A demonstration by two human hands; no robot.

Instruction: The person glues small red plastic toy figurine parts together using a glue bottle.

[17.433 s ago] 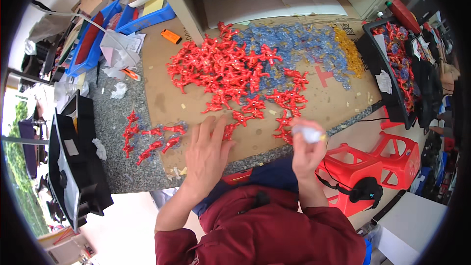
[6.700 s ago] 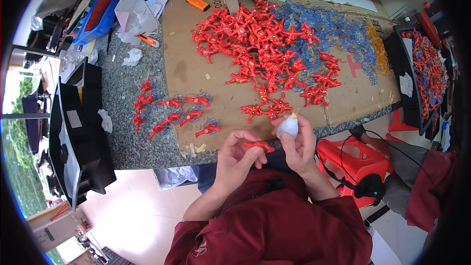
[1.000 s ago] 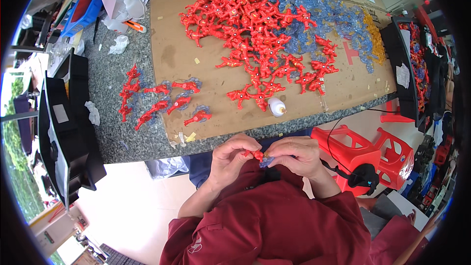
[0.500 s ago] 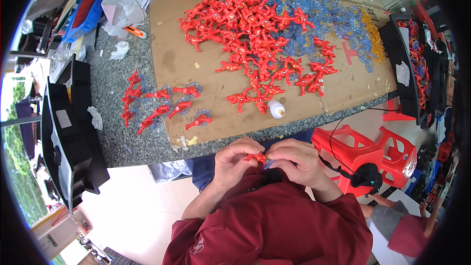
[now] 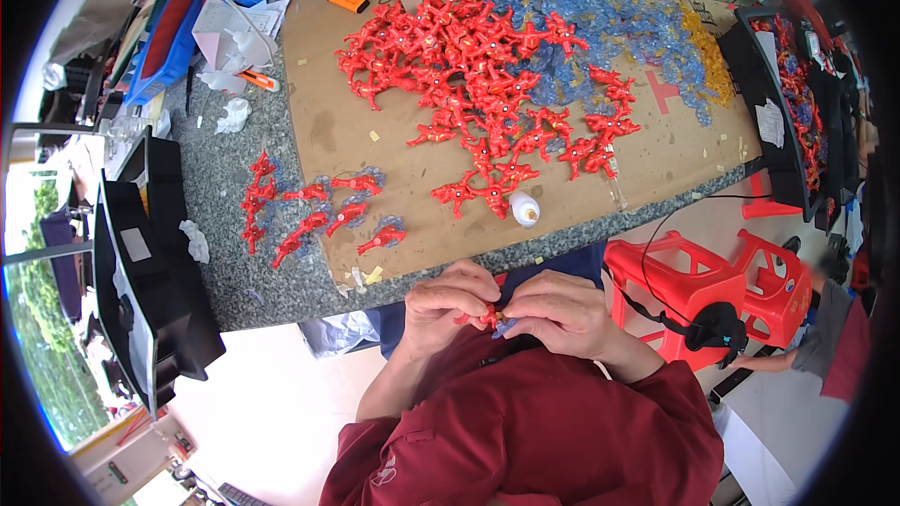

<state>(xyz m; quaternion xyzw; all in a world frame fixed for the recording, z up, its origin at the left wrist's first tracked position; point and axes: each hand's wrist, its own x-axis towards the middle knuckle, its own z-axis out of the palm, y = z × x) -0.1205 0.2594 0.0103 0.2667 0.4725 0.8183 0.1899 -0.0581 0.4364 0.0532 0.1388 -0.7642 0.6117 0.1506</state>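
Observation:
Close to my body, just off the table's near edge, my left hand (image 5: pixel 442 307) pinches a small red plastic toy figure (image 5: pixel 488 316). Opposite it, my right hand (image 5: pixel 561 315) has its fingers closed on a translucent blue plastic piece (image 5: pixel 504 327) that meets the figure. My fingertips partly cover both parts. Beyond my hands a white squeeze bottle (image 5: pixel 525 210) stands on the cardboard. To the left lie several red figures with blue pieces attached (image 5: pixel 382 236). Farther off is a large heap of red figures (image 5: pixel 450 47).
Loose blue pieces (image 5: pixel 600 37) and yellow pieces (image 5: pixel 705 52) spread at the far right of the cardboard (image 5: pixel 347 141). Black bins (image 5: pixel 141 262) flank the table. An orange-handled cutter (image 5: pixel 260 81) lies far left. Red stools (image 5: pixel 670 290) stand at right, with another person's arm (image 5: pixel 769 362) nearby.
My fingers have closed in more tightly around the red figure and blue piece, and both hands have drawn nearer each other. The view has shifted slightly; the person at right has moved.

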